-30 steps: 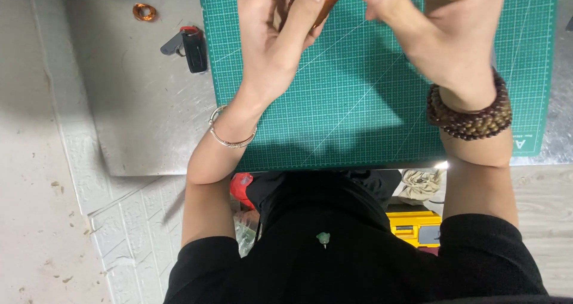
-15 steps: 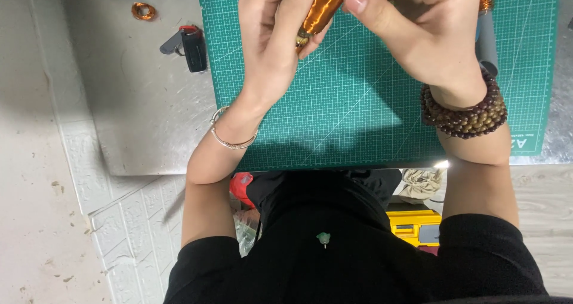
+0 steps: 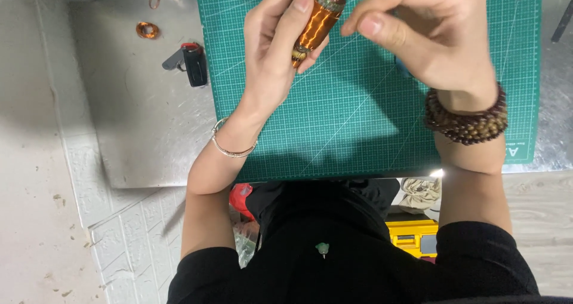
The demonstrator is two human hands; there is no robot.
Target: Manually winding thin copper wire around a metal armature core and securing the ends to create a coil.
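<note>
Head view
Left hand [image 3: 277, 53]: closed around the copper coil [image 3: 316, 23]; the thumb is laid along the coil's side and the fingers are wrapped behind it. A thin silver bangle [image 3: 230, 146] is worn at the wrist.
Copper coil: a cylindrical winding of orange-copper wire, held tilted above the far edge of the cutting mat [image 3: 358, 125], clear of its surface. The upper end is cut off by the frame edge.
Right hand [image 3: 430, 35]: thumb and forefinger are drawn together in a pinch just beside the upper part of the coil; whether anything is held between them cannot be told. A brown bead bracelet [image 3: 468, 122] is worn at the wrist.
Cutting mat: green, gridded, laid on the metal desk [image 3: 137, 137] and reaching its near edge.
Desk, left of the mat: a small black tool with a red tip [image 3: 190, 62] is placed near the mat's left edge; a small copper ring [image 3: 146, 30] is seen farther toward the far-left corner.
Below the desk's near edge: a yellow case [image 3: 415, 235] is partly seen beside the person's black clothing.
</note>
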